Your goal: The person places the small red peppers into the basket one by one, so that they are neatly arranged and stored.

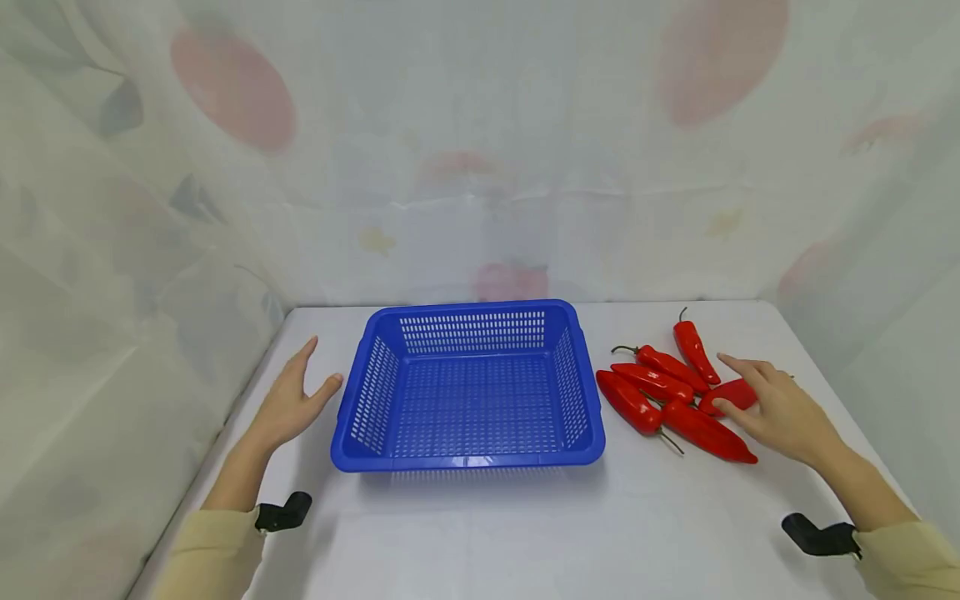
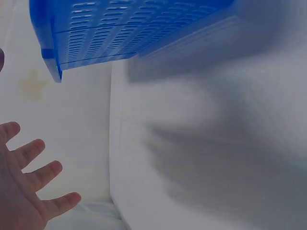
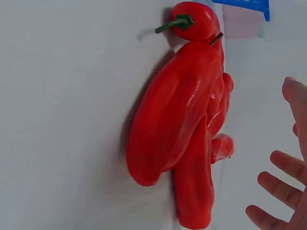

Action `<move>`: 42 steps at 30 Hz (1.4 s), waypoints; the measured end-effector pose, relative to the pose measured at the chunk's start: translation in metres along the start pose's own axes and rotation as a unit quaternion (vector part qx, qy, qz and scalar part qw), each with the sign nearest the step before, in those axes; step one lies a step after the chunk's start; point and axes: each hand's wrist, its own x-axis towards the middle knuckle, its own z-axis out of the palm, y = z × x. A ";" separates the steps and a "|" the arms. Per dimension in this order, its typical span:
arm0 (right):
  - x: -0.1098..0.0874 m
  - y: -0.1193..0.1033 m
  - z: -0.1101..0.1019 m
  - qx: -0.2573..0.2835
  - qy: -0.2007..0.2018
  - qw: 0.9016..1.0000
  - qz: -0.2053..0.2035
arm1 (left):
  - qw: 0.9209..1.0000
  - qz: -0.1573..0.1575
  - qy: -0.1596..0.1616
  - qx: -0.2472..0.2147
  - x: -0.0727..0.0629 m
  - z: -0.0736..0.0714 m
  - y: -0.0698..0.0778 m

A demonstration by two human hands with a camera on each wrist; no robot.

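A blue plastic basket with slotted walls stands mid-table, nothing inside it. To its right lies a loose pile of several red peppers with green stems, also seen close up as peppers in the right wrist view. My left hand hovers just left of the basket, fingers spread and thumb toward its rim. In the left wrist view the left hand holds nothing. At the pile's right side my right hand is held over one pepper, fingers apart and nothing gripped.
The white table meets a patterned cloth backdrop along its back edge, and similar sheeting hangs at both sides. A black band piece sits on the left wrist, another band piece on the right.
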 end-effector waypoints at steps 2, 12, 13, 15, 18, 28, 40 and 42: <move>-0.002 0.000 0.003 0.009 0.003 1.000 -0.004 | 1.000 -0.007 -0.002 -0.020 0.000 0.001 -0.001; -0.010 -0.002 0.019 0.034 0.016 0.999 -0.011 | 0.991 -0.074 -0.032 -0.104 -0.005 0.004 0.000; -0.010 -0.002 0.020 0.035 0.016 0.999 -0.010 | 0.990 -0.077 -0.030 -0.111 -0.005 0.005 0.000; -0.011 -0.003 0.021 0.040 0.015 0.999 -0.008 | 0.988 -0.079 -0.025 -0.130 -0.005 0.007 -0.002; -0.012 -0.003 0.025 0.046 0.016 0.999 -0.008 | 0.985 -0.082 -0.015 -0.154 -0.004 0.011 -0.003; -0.016 -0.003 0.036 0.053 0.000 0.999 0.002 | 0.969 -0.079 -0.007 -0.235 0.004 0.028 -0.017; -0.019 -0.002 0.045 0.053 -0.004 0.998 0.015 | 0.965 -0.111 -0.054 -0.230 0.005 0.033 -0.011; -0.019 -0.002 0.046 0.051 -0.001 0.999 0.016 | 0.966 -0.119 -0.060 -0.222 0.005 0.033 -0.005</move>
